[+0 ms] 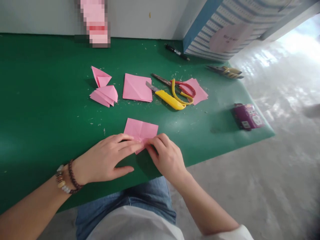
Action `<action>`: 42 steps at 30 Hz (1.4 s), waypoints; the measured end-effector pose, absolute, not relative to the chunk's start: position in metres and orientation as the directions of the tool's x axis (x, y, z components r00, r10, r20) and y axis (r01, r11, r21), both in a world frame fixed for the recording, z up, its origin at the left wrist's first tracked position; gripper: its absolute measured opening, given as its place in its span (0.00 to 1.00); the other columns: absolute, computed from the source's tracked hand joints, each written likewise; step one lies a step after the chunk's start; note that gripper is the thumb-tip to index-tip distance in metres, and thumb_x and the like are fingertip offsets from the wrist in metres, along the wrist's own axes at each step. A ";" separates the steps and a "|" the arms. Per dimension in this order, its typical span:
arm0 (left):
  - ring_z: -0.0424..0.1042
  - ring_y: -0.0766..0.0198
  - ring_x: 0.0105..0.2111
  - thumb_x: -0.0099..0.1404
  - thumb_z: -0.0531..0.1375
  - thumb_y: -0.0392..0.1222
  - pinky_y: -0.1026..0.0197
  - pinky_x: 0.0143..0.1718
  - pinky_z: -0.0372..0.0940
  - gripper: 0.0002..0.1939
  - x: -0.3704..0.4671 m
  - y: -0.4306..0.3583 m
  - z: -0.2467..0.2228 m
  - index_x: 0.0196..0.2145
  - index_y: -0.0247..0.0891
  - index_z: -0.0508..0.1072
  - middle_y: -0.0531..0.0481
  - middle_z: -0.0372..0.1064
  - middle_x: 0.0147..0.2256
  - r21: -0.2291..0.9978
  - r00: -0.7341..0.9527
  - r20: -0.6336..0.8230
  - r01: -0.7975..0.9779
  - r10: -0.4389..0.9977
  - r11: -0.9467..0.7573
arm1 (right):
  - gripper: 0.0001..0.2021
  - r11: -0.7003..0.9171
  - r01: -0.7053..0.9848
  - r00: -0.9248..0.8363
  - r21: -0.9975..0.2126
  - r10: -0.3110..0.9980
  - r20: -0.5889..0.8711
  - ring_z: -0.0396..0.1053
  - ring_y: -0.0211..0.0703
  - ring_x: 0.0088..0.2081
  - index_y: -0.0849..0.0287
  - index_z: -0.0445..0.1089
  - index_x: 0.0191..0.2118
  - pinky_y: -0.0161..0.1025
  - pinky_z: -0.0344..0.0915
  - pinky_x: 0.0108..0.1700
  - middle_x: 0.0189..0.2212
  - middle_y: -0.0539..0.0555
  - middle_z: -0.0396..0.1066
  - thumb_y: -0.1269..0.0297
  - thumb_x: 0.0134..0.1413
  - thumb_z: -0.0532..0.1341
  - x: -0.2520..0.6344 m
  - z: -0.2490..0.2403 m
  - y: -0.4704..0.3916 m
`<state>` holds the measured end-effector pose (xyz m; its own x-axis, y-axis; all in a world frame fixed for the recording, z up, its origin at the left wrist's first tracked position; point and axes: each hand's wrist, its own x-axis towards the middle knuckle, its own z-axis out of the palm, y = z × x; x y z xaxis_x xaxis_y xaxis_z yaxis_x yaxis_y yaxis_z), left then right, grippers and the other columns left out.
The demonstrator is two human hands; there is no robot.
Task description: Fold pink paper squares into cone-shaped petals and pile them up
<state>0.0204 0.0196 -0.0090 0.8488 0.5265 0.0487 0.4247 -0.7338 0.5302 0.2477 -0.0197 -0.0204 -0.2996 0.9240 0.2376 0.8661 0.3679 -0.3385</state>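
A pink paper (141, 129) with crease lines lies on the green table near its front edge. My left hand (107, 158) rests palm down, its fingers spread and pressing on the paper's lower part. At the paper's lower right, my right hand (168, 156) pinches the edge between thumb and fingers. Beyond the hands sits a stack of pink square sheets (136, 88). Folded pink pieces (105, 95) lie to the left of that stack.
On the green table (45, 100) lie a yellow cutter (170, 100), scissors (163, 80), more pink sheets (200, 92), a black pen (177, 52), pliers (228, 71) and a purple box (248, 116). A striped bag (225, 30) stands behind. Floor shows at the right.
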 end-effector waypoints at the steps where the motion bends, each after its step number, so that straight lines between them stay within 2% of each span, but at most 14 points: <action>1: 0.62 0.51 0.58 0.66 0.59 0.47 0.48 0.57 0.64 0.31 0.021 0.019 -0.009 0.64 0.39 0.57 0.42 0.63 0.59 0.540 0.835 0.041 0.443 0.548 -0.716 | 0.09 0.377 0.867 -0.315 -0.325 0.922 0.226 0.68 0.40 0.29 0.58 0.71 0.35 0.37 0.64 0.31 0.30 0.53 0.68 0.68 0.65 0.54 0.246 -0.021 -0.020; 13: 0.62 0.51 0.58 0.66 0.58 0.48 0.48 0.57 0.64 0.30 0.022 0.017 -0.009 0.63 0.37 0.58 0.40 0.63 0.57 0.544 0.811 0.012 0.485 0.585 -0.684 | 0.13 0.480 0.813 -0.425 -0.331 0.876 0.227 0.63 0.37 0.24 0.58 0.69 0.30 0.36 0.58 0.28 0.25 0.51 0.69 0.70 0.66 0.52 0.224 -0.023 -0.038; 16: 0.63 0.51 0.57 0.66 0.59 0.47 0.48 0.56 0.65 0.29 0.022 0.016 -0.009 0.62 0.36 0.59 0.40 0.64 0.57 0.532 0.813 0.047 0.471 0.580 -0.704 | 0.11 0.487 0.733 -0.419 -0.474 0.873 0.250 0.67 0.36 0.26 0.57 0.70 0.31 0.35 0.63 0.30 0.27 0.50 0.71 0.68 0.65 0.55 0.228 -0.017 -0.035; 18: 0.63 0.51 0.57 0.66 0.59 0.46 0.48 0.56 0.65 0.29 0.022 0.017 -0.010 0.62 0.36 0.59 0.41 0.65 0.57 0.510 0.825 0.077 0.450 0.560 -0.733 | 0.05 0.459 0.679 -0.349 -0.573 0.888 0.298 0.71 0.38 0.32 0.56 0.71 0.36 0.36 0.68 0.34 0.31 0.51 0.74 0.67 0.63 0.58 0.241 -0.011 -0.027; 19: 0.64 0.51 0.57 0.66 0.58 0.45 0.48 0.57 0.65 0.28 0.022 0.017 -0.010 0.62 0.36 0.60 0.41 0.65 0.57 0.496 0.835 0.093 0.434 0.543 -0.752 | 0.05 0.443 0.697 -0.292 -0.564 0.894 0.341 0.72 0.41 0.35 0.55 0.72 0.40 0.38 0.70 0.37 0.33 0.52 0.75 0.70 0.62 0.58 0.250 -0.009 -0.021; 21: 0.64 0.52 0.57 0.67 0.57 0.44 0.48 0.58 0.63 0.27 0.021 0.019 -0.010 0.61 0.37 0.60 0.42 0.66 0.57 0.469 0.859 0.130 0.387 0.496 -0.794 | 0.13 0.431 0.781 -0.258 -0.451 0.882 0.395 0.72 0.46 0.42 0.54 0.71 0.47 0.47 0.71 0.44 0.40 0.56 0.76 0.75 0.61 0.55 0.271 -0.006 -0.007; 24: 0.66 0.52 0.57 0.68 0.56 0.43 0.47 0.59 0.62 0.21 0.018 0.023 -0.010 0.58 0.38 0.65 0.44 0.70 0.54 0.442 0.881 0.186 0.320 0.435 -0.838 | 0.18 0.550 0.776 -0.464 -0.309 0.829 0.313 0.67 0.52 0.53 0.55 0.71 0.51 0.55 0.68 0.52 0.53 0.60 0.71 0.77 0.61 0.53 0.294 -0.008 0.013; 27: 0.68 0.52 0.54 0.68 0.57 0.44 0.46 0.59 0.62 0.17 0.016 0.026 -0.012 0.53 0.38 0.70 0.45 0.73 0.50 0.423 0.883 0.224 0.293 0.413 -0.857 | 0.16 0.651 0.698 -0.599 -0.298 0.759 0.256 0.63 0.52 0.59 0.53 0.72 0.50 0.54 0.68 0.55 0.55 0.58 0.69 0.76 0.61 0.56 0.299 -0.011 0.022; 32: 0.68 0.49 0.55 0.66 0.60 0.48 0.43 0.59 0.62 0.16 0.013 0.028 -0.014 0.49 0.39 0.73 0.42 0.71 0.50 0.350 0.879 0.234 0.323 0.416 -0.879 | 0.09 0.750 0.588 -0.696 -0.302 0.659 0.283 0.65 0.52 0.57 0.55 0.76 0.42 0.51 0.70 0.52 0.52 0.58 0.73 0.72 0.61 0.59 0.290 -0.011 0.017; 36: 0.65 0.48 0.58 0.66 0.61 0.49 0.41 0.61 0.59 0.15 0.011 0.028 -0.014 0.48 0.41 0.74 0.43 0.69 0.54 0.306 0.882 0.188 0.365 0.432 -0.879 | 0.09 0.786 0.540 -0.732 -0.300 0.615 0.295 0.66 0.51 0.56 0.55 0.76 0.41 0.49 0.69 0.52 0.50 0.58 0.73 0.72 0.62 0.59 0.287 -0.010 0.009; 39: 0.64 0.49 0.58 0.66 0.61 0.48 0.43 0.61 0.59 0.16 0.012 0.024 -0.014 0.47 0.38 0.74 0.42 0.69 0.54 0.309 0.877 0.194 0.372 0.440 -0.876 | 0.08 0.797 0.525 -0.740 -0.299 0.601 0.301 0.67 0.50 0.54 0.55 0.77 0.41 0.48 0.69 0.51 0.48 0.58 0.74 0.71 0.61 0.60 0.285 -0.010 0.006; 42: 0.66 0.50 0.57 0.65 0.62 0.47 0.48 0.58 0.64 0.20 0.015 0.018 -0.015 0.49 0.30 0.72 0.38 0.71 0.52 0.333 0.867 0.211 0.370 0.451 -0.867 | 0.06 0.776 0.545 -0.711 -0.317 0.628 0.315 0.68 0.49 0.49 0.55 0.77 0.40 0.46 0.70 0.47 0.43 0.57 0.75 0.66 0.62 0.61 0.281 -0.009 0.006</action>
